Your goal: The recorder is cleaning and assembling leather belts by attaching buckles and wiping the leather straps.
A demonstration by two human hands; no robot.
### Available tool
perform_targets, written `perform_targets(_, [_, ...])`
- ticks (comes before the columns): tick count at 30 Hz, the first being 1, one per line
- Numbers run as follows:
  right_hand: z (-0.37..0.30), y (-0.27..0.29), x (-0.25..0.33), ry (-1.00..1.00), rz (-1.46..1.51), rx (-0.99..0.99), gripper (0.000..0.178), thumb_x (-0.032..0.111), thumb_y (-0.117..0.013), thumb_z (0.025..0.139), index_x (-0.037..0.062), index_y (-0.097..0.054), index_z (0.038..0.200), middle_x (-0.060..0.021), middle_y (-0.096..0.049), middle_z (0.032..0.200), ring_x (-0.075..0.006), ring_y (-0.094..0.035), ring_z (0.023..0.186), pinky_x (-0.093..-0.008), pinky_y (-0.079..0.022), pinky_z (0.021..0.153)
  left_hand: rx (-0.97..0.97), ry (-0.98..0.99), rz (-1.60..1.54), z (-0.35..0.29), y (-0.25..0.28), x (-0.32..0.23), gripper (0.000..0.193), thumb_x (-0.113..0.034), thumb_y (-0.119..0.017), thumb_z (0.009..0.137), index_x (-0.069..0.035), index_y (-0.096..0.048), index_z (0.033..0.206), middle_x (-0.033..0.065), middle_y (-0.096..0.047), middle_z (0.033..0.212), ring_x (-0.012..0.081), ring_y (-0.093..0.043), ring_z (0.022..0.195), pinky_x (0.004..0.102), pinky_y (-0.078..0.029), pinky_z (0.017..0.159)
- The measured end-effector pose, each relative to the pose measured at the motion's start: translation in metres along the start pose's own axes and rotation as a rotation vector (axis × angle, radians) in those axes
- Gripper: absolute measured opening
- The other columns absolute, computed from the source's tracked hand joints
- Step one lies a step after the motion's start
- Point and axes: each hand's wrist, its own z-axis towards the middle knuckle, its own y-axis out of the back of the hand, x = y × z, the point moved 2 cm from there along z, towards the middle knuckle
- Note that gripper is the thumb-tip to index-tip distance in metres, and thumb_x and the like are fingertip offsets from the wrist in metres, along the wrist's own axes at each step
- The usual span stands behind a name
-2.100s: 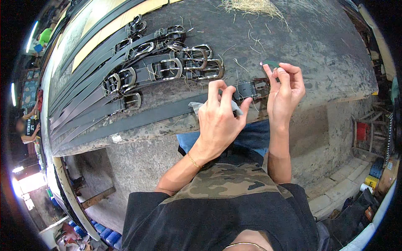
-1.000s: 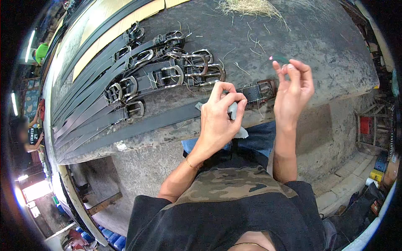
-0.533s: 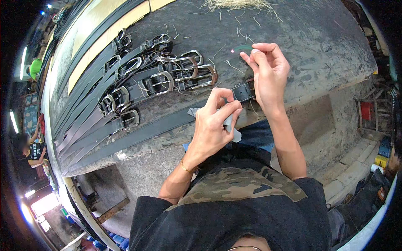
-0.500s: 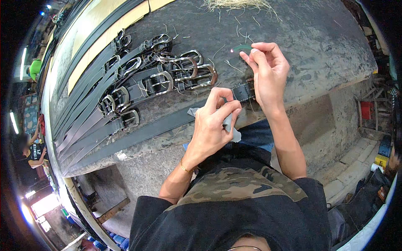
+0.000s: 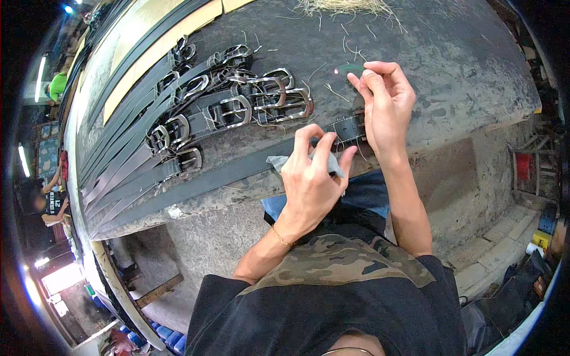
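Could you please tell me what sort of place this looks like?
Probably a belt-making workshop: many dark belts with metal buckles lie on a stained table, with loose pale strands scattered about.

Far left: two fluorescent tubes are glowing, and a person in bright green is showing beside the upper one. Below, a co-worker in a black jersey is appearing near a red item. Lower left: a bright opening is shining above blue containers, which are sitting close together. Right: a slatted frame is surrounding a red panel; farther below, a yellow container is resting beside a white cylinder.
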Motion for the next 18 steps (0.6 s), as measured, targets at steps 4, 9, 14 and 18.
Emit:
perform_targets(4, [-0.001,-0.001,0.000,-0.002,-0.008,-0.001,0.006,-0.002,-0.063,0.089,-0.0005,-0.064,0.094,-0.0031,-0.064,0.086,-0.0086,-0.063,0.081,-0.0229,-0.053,0.075,-0.023,-0.104,-0.002,-0.003,-0.004,0.006,0.019,-0.004,-0.075,0.079,0.001,-0.066,0.095,0.0106,-0.058,0.096,0.0271,-0.064,0.066,0.0356,-0.051,0.056])
perform_targets(9, [-0.001,0.001,0.000,0.005,-0.024,0.000,0.006,-0.002,-0.063,0.088,-0.0004,-0.064,0.094,-0.0022,-0.063,0.085,-0.0076,-0.062,0.080,-0.0222,-0.052,0.074,0.024,-0.058,-0.033,0.004,-0.006,0.007,0.012,-0.002,-0.072,0.080,-0.001,-0.065,0.091,0.0123,-0.059,0.096,0.0308,-0.064,0.067,0.0396,-0.050,0.057])
perform_targets(14, [-0.001,0.001,-0.001,0.003,-0.048,-0.006,0.006,-0.002,-0.063,0.089,-0.0005,-0.064,0.094,-0.0019,-0.063,0.085,-0.0069,-0.060,0.079,-0.0222,-0.052,0.074,0.105,-0.052,-0.163,0.007,-0.002,0.013,0.011,0.002,-0.070,0.081,-0.002,-0.066,0.092,0.0122,-0.062,0.096,0.0282,-0.066,0.076,0.0350,-0.053,0.065])
perform_targets(18, [-0.001,0.000,0.001,-0.004,-0.033,-0.015,0.006,-0.002,-0.062,0.089,-0.0009,-0.063,0.095,-0.0027,-0.062,0.086,-0.0079,-0.061,0.080,-0.0233,-0.053,0.076,0.258,-0.169,-0.424,0.011,0.007,0.020,0.012,0.004,-0.069,0.082,-0.001,-0.066,0.092,0.0119,-0.063,0.095,0.0283,-0.065,0.078,0.0333,-0.052,0.071])
